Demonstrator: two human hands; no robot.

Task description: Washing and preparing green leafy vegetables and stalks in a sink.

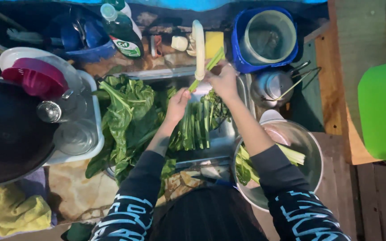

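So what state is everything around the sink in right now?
Stalk: held by both hands under the tap.
Left hand: gripping the lower end.
Right hand: gripping the upper end.
Metal bowl: holds cut stalks.
Sink: full of leafy greens.

Shiny metal bowl; matt wood counter.

One package with a label shows: a green plastic bottle with a pale cap, lying tilted at the back edge of the counter, behind the sink and just right of a dark blue bowl. On its lower body sits a label, roughly rectangular, white with green and blue patches. No signs or screens are visible.
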